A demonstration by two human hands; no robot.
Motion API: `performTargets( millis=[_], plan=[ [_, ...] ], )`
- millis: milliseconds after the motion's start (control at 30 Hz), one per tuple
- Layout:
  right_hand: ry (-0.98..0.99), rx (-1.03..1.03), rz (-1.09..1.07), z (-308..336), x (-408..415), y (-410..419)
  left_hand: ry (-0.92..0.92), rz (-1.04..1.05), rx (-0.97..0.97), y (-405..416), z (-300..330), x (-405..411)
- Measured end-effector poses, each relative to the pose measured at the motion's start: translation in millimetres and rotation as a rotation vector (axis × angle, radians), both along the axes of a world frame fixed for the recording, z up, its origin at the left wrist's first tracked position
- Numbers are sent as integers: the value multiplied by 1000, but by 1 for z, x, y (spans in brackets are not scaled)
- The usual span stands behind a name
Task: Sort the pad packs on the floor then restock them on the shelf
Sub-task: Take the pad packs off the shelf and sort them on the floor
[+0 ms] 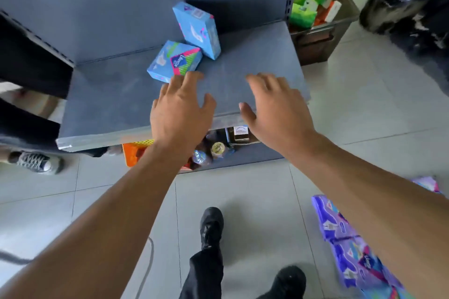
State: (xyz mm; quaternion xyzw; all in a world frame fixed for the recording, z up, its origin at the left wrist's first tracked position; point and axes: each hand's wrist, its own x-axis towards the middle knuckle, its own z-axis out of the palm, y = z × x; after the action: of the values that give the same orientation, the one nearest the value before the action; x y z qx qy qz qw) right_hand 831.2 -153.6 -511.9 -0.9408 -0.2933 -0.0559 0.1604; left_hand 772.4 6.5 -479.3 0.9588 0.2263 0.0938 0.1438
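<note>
Both hands (228, 109) spread — holding nothing.

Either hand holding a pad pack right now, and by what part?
Neither. The left hand and right hand hover open over the shelf; both blue packs sit ungripped.

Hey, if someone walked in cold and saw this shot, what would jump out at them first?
Probably the two bare hands, left hand and right hand, spread open above the grey shelf and holding nothing. Next, the two blue pad packs on that shelf: one lying flat beside the left fingertips, one standing tilted behind it. Then the purple pad packs on the floor at lower right.
</note>
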Motion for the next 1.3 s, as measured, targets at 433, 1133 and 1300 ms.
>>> performTargets(
  millis=[433,1133,1300],
  plan=[
    [333,293,-203,-61,27,194,79,125,-249,179,-82,37],
    [805,1107,-473,-41,16,113,-114,81,-1128,140,-61,1],
    [916,1227,-464,-26,-20,14,186,-161,-1285,50,-41,-5]
  ],
)
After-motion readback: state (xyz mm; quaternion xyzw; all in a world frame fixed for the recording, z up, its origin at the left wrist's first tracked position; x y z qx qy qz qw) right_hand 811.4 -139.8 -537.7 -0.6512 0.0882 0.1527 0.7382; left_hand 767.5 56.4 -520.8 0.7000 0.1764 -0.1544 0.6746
